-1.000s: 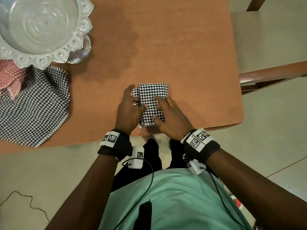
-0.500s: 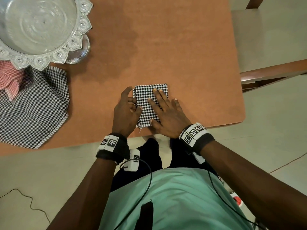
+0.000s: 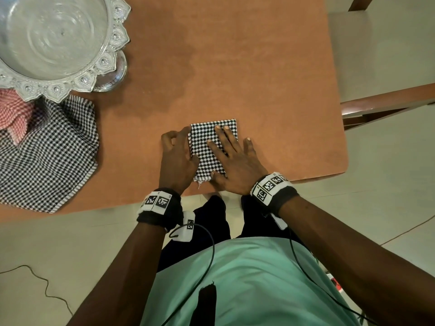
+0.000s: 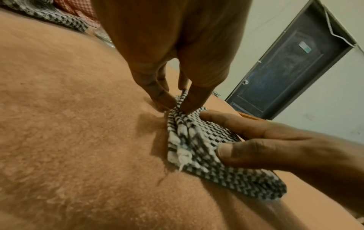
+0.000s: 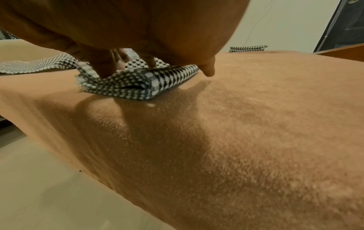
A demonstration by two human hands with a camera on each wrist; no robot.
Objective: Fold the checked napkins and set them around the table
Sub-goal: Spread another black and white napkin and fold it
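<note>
A small folded black-and-white checked napkin [image 3: 213,137] lies on the orange table [image 3: 259,78] near its front edge. My right hand [image 3: 235,161] lies flat on it with straight, spread fingers and presses it down; the little finger rests on the table beside it. My left hand [image 3: 180,151] is at the napkin's left edge. In the left wrist view its thumb and forefinger [image 4: 194,99] pinch that edge of the napkin [image 4: 197,140], lifting it slightly. The right wrist view shows the napkin's layered fold [image 5: 138,84] under my palm.
A silver pedestal bowl [image 3: 58,43] stands at the back left. Beside it lie an unfolded black checked cloth [image 3: 47,149] and a red checked cloth [image 3: 14,111]. Another folded napkin [image 5: 247,48] lies at the table's far side. A chair [image 3: 388,97] stands to the right.
My right hand has flattened and slid forward and right over the napkin. My left hand has shifted to the napkin's left edge, its fingers now curled there.
</note>
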